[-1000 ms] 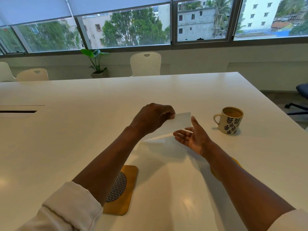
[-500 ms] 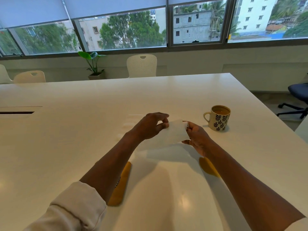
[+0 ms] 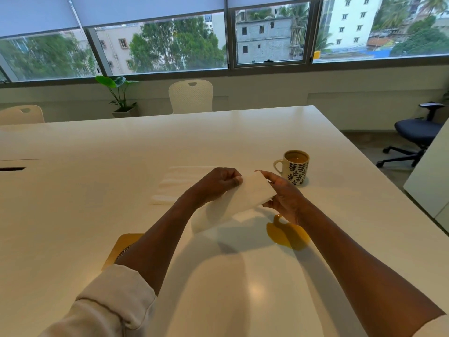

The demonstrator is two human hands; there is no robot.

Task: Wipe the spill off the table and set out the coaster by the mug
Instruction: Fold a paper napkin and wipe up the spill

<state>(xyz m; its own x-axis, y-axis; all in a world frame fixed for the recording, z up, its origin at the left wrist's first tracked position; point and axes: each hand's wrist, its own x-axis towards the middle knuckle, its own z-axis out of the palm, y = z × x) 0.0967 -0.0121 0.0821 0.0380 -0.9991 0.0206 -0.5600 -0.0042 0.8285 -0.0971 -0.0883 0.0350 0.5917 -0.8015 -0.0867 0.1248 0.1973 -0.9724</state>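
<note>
Nearest, the square wooden coaster (image 3: 124, 244) lay half hidden under the left forearm, the amber puddle of spilled liquid (image 3: 288, 235) risked catching the right wrist, and beyond it the left hand (image 3: 216, 182) and right hand (image 3: 283, 198) pinched a white paper napkin (image 3: 245, 197), with the full leaf-patterned ceramic mug (image 3: 295, 166) near enough to knock.

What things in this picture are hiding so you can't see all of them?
- Coaster, head view: mostly covered by the left forearm.
- Spill, head view: its right edge runs under the right forearm.
- Tissue, head view: its ends are covered by the left hand and right hand pinching it.
- Mug, head view: how full it is stays unclear.
</note>
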